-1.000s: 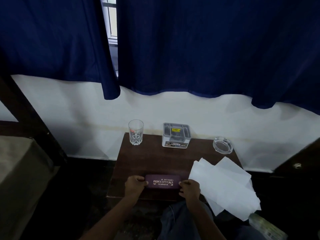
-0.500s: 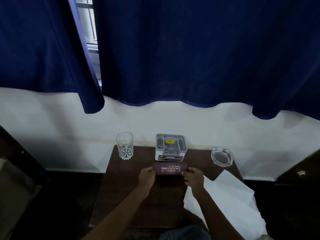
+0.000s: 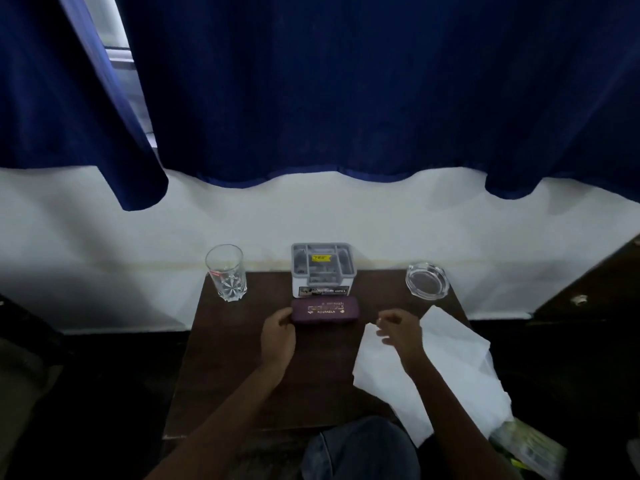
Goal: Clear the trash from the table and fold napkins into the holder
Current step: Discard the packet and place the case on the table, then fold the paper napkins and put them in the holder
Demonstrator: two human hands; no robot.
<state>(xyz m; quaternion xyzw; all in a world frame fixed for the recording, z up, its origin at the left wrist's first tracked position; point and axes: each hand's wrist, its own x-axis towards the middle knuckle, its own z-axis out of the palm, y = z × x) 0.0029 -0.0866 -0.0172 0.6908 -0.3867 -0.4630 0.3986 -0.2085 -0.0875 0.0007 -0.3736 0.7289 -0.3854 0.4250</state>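
Observation:
A maroon spectacle case with gold lettering lies on the dark wooden table, just in front of the grey and white napkin holder. My left hand grips the case's left end with curled fingers. My right hand is off the case, a little to its right. Its fingers are loosely curled and hold nothing, and it hovers over the near corner of the white napkins. Several napkins are spread over the table's right side and hang past its edge.
A clear drinking glass stands at the table's back left, and a glass ashtray at the back right. A greenish packet lies below the napkins at the lower right. Blue curtains hang above the white wall behind.
Both hands carried the case from the table's near edge back to the holder. My right hand has now let go and drawn right, toward the napkins.

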